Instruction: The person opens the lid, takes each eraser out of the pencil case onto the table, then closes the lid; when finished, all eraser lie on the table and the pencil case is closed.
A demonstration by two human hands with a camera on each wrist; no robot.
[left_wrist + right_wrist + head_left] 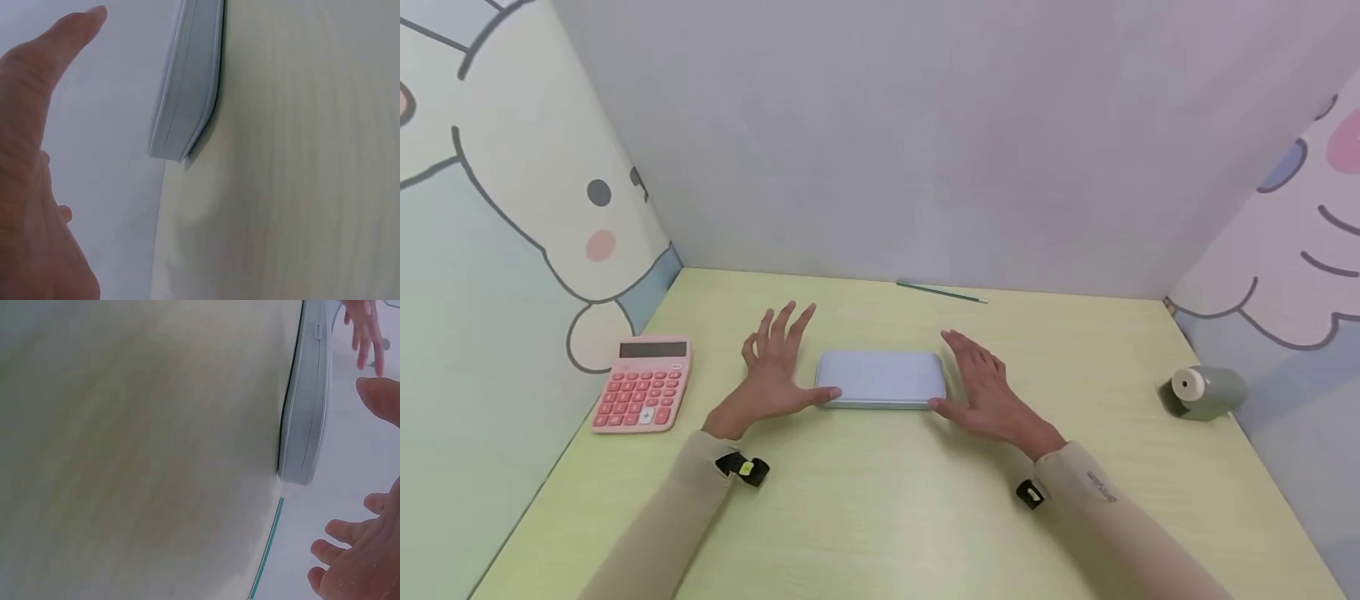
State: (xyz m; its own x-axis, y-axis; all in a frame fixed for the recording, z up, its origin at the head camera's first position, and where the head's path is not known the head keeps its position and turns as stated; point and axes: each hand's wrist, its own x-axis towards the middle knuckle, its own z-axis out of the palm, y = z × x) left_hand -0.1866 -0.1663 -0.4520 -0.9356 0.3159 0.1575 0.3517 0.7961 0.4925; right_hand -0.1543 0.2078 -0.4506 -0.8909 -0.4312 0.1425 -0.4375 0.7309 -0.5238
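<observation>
A pale lavender-blue zippered case (880, 377) lies flat on the table between both hands. In the head view the left hand (775, 375) is at its left end, fingers spread and thumb overlapping the near left corner. At the other end the right hand (985, 387) has straight fingers, its thumb by the near right corner. The left wrist view shows a gap between the thumb (62, 40) and the case's side (190, 87). From the right wrist the zip pull (318, 331) shows on the case's edge, and that hand's fingers (344, 534) stand apart from it.
A pink calculator (642, 385) lies at the table's left side. Near the back wall lies a dark green pencil (942, 292). A grey-green pencil sharpener (1202, 392) sits at the right edge. Walls with cartoon drawings (550, 167) enclose the yellowish table (850, 508) on the sides.
</observation>
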